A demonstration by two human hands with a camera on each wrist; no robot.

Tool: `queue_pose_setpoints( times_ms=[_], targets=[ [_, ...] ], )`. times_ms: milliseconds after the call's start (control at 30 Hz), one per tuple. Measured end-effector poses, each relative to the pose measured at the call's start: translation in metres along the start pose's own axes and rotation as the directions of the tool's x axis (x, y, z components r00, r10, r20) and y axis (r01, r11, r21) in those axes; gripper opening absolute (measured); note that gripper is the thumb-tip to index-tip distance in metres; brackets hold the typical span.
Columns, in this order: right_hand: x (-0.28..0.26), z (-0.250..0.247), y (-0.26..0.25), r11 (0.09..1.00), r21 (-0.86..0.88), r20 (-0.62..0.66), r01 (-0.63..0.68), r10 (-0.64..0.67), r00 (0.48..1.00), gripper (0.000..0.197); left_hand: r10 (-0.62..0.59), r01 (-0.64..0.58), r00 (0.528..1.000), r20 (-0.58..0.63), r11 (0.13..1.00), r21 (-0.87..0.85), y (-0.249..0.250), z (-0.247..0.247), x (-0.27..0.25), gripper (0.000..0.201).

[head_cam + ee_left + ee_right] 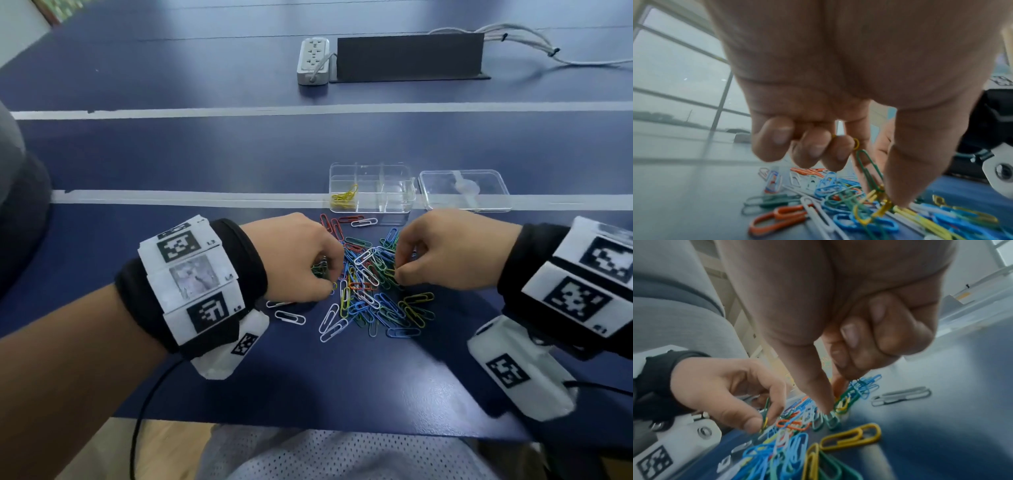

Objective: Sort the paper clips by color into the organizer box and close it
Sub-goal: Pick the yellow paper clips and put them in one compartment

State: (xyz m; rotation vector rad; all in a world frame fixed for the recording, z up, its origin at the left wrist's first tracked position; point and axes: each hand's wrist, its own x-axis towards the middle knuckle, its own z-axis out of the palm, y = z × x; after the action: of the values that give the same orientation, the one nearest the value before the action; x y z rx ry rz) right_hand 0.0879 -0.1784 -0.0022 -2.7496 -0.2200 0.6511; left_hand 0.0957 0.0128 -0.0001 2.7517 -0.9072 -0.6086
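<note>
A heap of coloured paper clips lies on the blue table. Behind it stands the clear organizer box; its front-left compartment holds yellow clips. Its lid lies open to the right. My left hand is at the heap's left edge. Its thumb and forefinger pinch a green clip tangled with yellow ones, and the curled fingers keep a yellow clip. My right hand is at the heap's right side, its thumb and forefinger closing on green and yellow clips.
A white power strip and a dark upright panel with cables stand far back. White tape lines cross the table. Loose white clips lie near the front of the heap. The table edge is close to my lap.
</note>
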Motion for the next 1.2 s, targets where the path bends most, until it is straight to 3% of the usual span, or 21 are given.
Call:
queue_pose_setpoints(
  times_ms=[167,267,433,667,800,967,1100,1200],
  targets=[
    [0.001,-0.004,0.004,0.991,0.137,0.011,0.011,-0.013,1.0,0.009,-0.096,0.09,0.995,-0.014,0.973,-0.213,0.0,0.0,-0.002,0.005],
    [0.004,-0.002,0.005,0.983,0.184,0.025,0.014,-0.019,1.0,0.013,-0.131,0.123,0.991,-0.017,0.959,-0.254,0.0,0.001,0.0,0.008],
    [0.003,0.0,0.001,0.995,0.091,-0.039,0.041,-0.037,0.999,0.009,-0.133,0.112,0.989,-0.062,0.956,-0.272,-0.002,0.005,0.003,0.01],
    [0.005,0.006,-0.008,0.99,-0.113,-0.029,0.086,-0.09,0.996,0.016,-0.196,0.149,0.979,-0.063,0.885,-0.441,-0.004,0.005,0.008,0.008],
    [0.005,-0.004,-0.008,0.996,-0.033,-0.042,0.078,-0.079,0.996,0.013,-0.198,0.137,0.977,-0.075,0.864,-0.485,-0.01,0.005,0.011,0.008],
    [0.004,-0.006,-0.005,0.981,0.181,-0.076,0.063,-0.05,0.996,0.005,-0.22,0.133,0.974,-0.063,0.769,-0.625,-0.012,0.003,0.013,0.015],
    [0.004,-0.008,-0.004,0.945,0.325,0.053,-0.016,-0.001,0.999,0.025,-0.23,0.146,0.973,-0.012,0.655,-0.741,-0.006,0.003,0.016,0.006],
    [0.003,-0.013,-0.005,0.939,0.341,0.118,-0.051,0.011,0.993,0.037,-0.203,0.137,0.979,0.004,0.65,-0.747,-0.005,0.006,0.017,0.021]
  ],
)
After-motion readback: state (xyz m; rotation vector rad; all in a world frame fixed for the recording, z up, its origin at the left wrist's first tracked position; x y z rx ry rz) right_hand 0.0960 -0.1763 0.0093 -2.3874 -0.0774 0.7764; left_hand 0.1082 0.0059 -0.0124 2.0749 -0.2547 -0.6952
